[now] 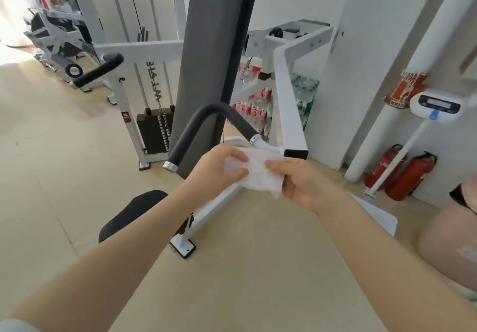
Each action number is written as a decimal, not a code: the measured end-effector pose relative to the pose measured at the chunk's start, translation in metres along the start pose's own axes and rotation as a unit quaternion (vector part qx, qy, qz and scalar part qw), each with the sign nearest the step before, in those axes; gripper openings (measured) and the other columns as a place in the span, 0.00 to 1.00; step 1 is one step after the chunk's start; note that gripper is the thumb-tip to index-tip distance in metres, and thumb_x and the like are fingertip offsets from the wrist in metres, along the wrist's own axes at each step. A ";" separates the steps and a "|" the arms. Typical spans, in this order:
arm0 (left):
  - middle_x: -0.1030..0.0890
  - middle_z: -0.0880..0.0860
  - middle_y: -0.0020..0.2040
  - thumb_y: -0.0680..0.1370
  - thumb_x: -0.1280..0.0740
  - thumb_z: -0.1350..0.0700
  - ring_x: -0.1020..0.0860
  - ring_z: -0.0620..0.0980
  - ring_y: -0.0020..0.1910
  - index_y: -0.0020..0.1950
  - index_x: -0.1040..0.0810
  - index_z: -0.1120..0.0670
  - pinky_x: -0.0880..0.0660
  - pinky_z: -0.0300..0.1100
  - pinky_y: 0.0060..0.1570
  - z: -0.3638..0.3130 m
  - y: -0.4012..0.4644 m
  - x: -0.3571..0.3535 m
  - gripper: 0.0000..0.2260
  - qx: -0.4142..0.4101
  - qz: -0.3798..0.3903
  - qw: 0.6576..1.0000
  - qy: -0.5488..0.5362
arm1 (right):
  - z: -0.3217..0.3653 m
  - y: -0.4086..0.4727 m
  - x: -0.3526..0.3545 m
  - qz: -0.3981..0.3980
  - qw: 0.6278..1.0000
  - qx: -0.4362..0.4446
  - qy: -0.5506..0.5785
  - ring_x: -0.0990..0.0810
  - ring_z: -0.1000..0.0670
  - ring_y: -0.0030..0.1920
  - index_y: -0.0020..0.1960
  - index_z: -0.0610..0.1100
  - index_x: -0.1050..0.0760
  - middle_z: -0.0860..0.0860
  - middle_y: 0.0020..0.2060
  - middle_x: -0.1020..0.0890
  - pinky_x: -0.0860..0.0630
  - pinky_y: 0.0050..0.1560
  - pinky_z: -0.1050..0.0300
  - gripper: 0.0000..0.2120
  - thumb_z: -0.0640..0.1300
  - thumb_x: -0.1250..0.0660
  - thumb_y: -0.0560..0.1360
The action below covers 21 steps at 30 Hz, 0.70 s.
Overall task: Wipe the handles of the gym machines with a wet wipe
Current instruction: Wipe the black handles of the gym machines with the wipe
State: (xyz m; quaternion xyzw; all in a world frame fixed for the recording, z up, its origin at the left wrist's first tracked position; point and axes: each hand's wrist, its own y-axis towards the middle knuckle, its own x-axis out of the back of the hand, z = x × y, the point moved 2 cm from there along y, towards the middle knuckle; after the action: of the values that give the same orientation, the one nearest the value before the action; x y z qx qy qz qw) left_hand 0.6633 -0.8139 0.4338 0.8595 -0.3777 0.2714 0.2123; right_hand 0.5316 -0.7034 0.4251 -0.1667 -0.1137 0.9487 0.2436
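Observation:
A white wet wipe (258, 174) is stretched between both hands in the middle of the view. My left hand (214, 169) pinches its left edge and my right hand (302, 181) pinches its right edge. Just above and behind the wipe curves a black foam-covered handle (206, 114) with a chrome end cap, fixed to a white arm (289, 104) of the gym machine. A second black handle (99, 70) sticks out at the upper left. Neither hand touches a handle.
The machine's tall grey back pad (211, 52) stands behind the near handle, with its black seat (129, 212) below left and a weight stack (154, 130) behind. Two red fire extinguishers (402, 176) and a white scale post (436, 104) stand right. Another person's leg (449, 241) is at the right edge.

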 end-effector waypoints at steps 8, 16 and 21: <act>0.24 0.50 0.62 0.76 0.34 0.60 0.26 0.49 0.60 0.61 0.24 0.54 0.31 0.37 0.60 0.033 0.108 0.044 0.14 -0.106 0.013 0.989 0.106 | 0.073 0.061 -0.010 -0.383 0.816 0.269 -0.339 0.27 0.49 0.43 0.47 0.40 0.29 0.49 0.44 0.25 0.32 0.39 0.59 0.04 0.40 0.39 0.75; 0.29 0.49 0.68 0.77 0.35 0.57 0.35 0.51 0.70 0.68 0.31 0.52 0.39 0.47 0.69 0.066 0.175 0.051 0.19 -0.219 0.053 0.923 0.311 | 0.007 0.122 -0.058 -0.187 0.764 0.132 -0.603 0.33 0.45 0.66 0.56 0.44 0.32 0.46 0.67 0.32 0.32 0.60 0.51 0.17 0.56 0.44 0.78; 0.23 0.49 0.60 0.77 0.36 0.56 0.26 0.50 0.59 0.63 0.27 0.50 0.31 0.45 0.60 0.074 0.201 0.069 0.15 -0.261 0.083 0.915 0.295 | 0.028 0.116 -0.056 -0.211 0.779 0.110 -0.581 0.24 0.46 0.56 0.70 0.47 0.42 0.48 0.60 0.23 0.27 0.53 0.51 0.19 0.49 0.46 0.80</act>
State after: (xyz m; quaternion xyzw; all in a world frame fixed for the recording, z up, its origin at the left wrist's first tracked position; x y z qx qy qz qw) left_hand 0.5713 -1.0184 0.4525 0.6200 -0.4251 0.4210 0.5076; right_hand 0.5184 -0.8344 0.4307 0.4719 -0.1608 0.7964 0.3424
